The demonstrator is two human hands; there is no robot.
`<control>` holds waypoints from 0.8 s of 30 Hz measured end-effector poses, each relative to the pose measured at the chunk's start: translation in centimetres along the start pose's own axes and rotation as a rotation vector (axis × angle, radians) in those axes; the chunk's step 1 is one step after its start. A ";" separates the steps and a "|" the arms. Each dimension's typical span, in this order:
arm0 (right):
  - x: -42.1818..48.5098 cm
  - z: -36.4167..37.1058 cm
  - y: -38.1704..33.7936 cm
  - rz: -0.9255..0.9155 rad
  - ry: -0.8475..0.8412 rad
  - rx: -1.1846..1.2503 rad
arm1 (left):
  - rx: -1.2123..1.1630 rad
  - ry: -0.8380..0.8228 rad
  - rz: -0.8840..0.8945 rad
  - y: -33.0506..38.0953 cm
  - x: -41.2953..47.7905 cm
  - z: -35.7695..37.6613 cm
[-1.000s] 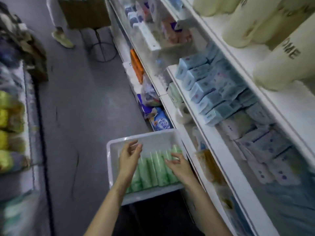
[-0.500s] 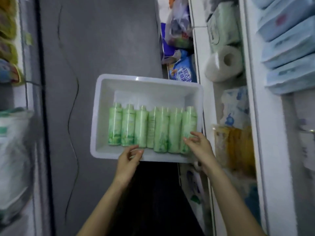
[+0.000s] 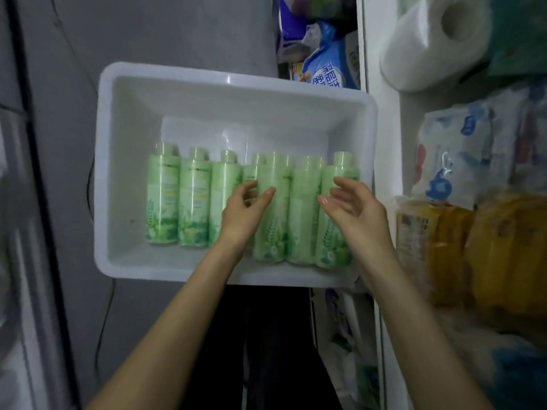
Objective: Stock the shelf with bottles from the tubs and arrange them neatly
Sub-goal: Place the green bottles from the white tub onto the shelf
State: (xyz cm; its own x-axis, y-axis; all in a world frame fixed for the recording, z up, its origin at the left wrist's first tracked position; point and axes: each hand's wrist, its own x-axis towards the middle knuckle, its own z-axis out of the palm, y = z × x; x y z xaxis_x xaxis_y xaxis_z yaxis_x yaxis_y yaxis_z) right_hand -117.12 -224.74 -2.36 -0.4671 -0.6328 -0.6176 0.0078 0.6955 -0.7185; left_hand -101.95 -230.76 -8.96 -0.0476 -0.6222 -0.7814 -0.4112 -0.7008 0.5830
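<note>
Both hands (image 3: 299,208) over tub bottles (image 3: 192,199)

Green bottles (image 3: 194,199) flat in white tub (image 3: 127,161)

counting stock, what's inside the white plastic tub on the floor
The white plastic tub holds a row of green plastic bottles lying flat, about seven. The left hand and right hand cover some, so hidden ones cannot be ruled out.

Bottles (image 3: 194,199) in tub (image 3: 124,161), left of shelf (image 3: 384,161)
</note>
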 end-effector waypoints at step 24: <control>0.2 2.7 2.5 0.002 -0.133 0.034 | -0.270 -0.227 -0.012 -0.3 0.0 -1.1</control>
State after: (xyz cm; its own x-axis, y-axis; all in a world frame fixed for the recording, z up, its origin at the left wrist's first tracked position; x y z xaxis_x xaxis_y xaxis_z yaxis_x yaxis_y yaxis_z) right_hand -114.78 -224.08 -5.16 -0.3455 -0.6728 -0.6542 0.0393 0.6862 -0.7264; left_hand -100.79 -230.89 -8.88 -0.2575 -0.5414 -0.8004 -0.1586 -0.7934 0.5877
